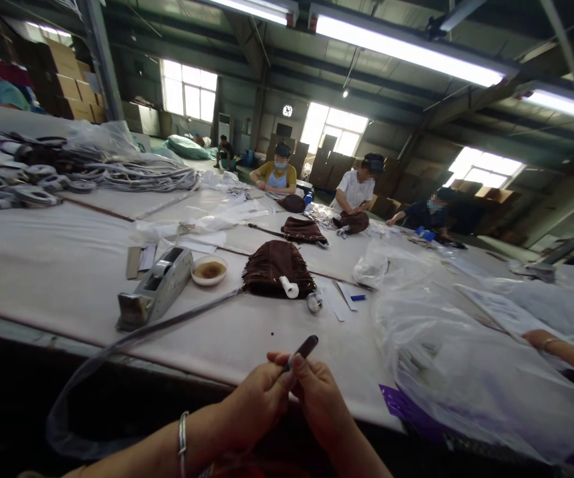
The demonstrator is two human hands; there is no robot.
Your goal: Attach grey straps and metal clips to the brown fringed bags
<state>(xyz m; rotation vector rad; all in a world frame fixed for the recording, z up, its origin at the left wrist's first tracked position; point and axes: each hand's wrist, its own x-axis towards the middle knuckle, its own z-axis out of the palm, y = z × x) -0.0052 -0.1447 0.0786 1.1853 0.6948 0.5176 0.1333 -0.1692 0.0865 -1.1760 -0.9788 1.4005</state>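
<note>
Near the table's front edge, my left hand (262,392) and my right hand (319,395) meet, both with fingers closed on a dark strap end (307,346) that points up and to the right. Beyond them lies a brown fringed bag (278,265) with a white paper roll (289,287) on it. A strap in clear plastic (167,323) runs from the bag's left side, over the table edge and down in a loop at the left. Its link to the strap end in my hands is hidden.
A tape dispenser (156,289) and a dish of brown stuff (209,271) stand left of the bag. Plastic bags (446,345) cover the right side, near another person's hand (541,339). Coiled straps (137,174) lie at the back left. Several people work beyond.
</note>
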